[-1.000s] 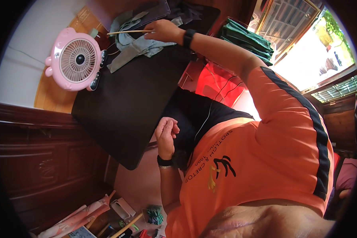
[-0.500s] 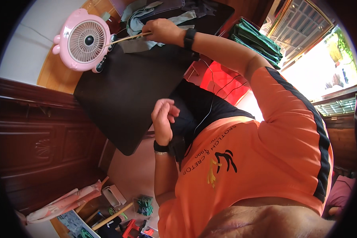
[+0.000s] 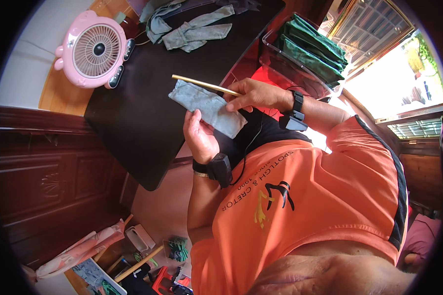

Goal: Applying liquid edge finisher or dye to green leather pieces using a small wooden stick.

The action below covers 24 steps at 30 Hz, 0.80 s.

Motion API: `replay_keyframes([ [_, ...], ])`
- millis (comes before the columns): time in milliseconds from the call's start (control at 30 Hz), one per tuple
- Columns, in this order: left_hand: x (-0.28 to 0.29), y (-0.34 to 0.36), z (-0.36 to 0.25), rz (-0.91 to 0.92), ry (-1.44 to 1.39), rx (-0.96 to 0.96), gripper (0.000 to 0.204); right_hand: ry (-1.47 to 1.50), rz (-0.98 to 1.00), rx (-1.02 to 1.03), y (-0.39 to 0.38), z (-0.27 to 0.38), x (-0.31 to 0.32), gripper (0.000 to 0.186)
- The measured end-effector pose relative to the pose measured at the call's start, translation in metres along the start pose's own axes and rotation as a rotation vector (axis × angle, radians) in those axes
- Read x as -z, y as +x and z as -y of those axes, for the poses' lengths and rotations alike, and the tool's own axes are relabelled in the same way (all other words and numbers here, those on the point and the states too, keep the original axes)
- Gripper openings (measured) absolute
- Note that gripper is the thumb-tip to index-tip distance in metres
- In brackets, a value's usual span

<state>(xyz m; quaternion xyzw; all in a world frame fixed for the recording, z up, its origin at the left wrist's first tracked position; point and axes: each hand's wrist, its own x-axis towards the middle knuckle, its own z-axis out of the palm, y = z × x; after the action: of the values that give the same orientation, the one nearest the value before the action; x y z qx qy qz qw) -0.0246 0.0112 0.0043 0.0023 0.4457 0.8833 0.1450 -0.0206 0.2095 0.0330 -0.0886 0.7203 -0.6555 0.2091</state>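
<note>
My right hand [image 3: 246, 96] holds a thin pale yellow stick [image 3: 197, 80] and touches a folded grey-blue cloth piece [image 3: 202, 101] at its upper right part. Beneath the cloth's left end, my left hand [image 3: 199, 130] grips it with its thumb at the lower edge. Both hands are over my lap, by the near edge of the black table [image 3: 128, 123]. More grey-blue fabric strips [image 3: 197, 34] lie in a loose heap at the table's far side.
A pink fan [image 3: 96, 49] stands at upper left. A clear bin of folded dark green fabric [image 3: 307, 46] sits right of the table, above a red object [image 3: 266, 69]. A wooden panel [image 3: 54, 182] borders the left. Lower left holds an open box [image 3: 91, 275] and assorted items.
My right hand has drawn back from the fabric heap with the stick and a cloth piece. My left hand, earlier holding nothing visible, now grips that cloth, and the hands are close together.
</note>
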Motion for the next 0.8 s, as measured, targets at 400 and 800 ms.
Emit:
replay_keyframes([
  [400, -0.001, -0.015, -0.005, -0.1, 0.402, -0.042, 0.03, 0.142, -0.049, -0.044, 0.022, -0.019, -0.012, 0.022],
  [800, 0.011, -0.029, 0.006, -0.115, 0.697, -0.114, 0.032, 0.149, -0.04, -0.109, 0.014, -0.023, -0.018, 0.021],
])
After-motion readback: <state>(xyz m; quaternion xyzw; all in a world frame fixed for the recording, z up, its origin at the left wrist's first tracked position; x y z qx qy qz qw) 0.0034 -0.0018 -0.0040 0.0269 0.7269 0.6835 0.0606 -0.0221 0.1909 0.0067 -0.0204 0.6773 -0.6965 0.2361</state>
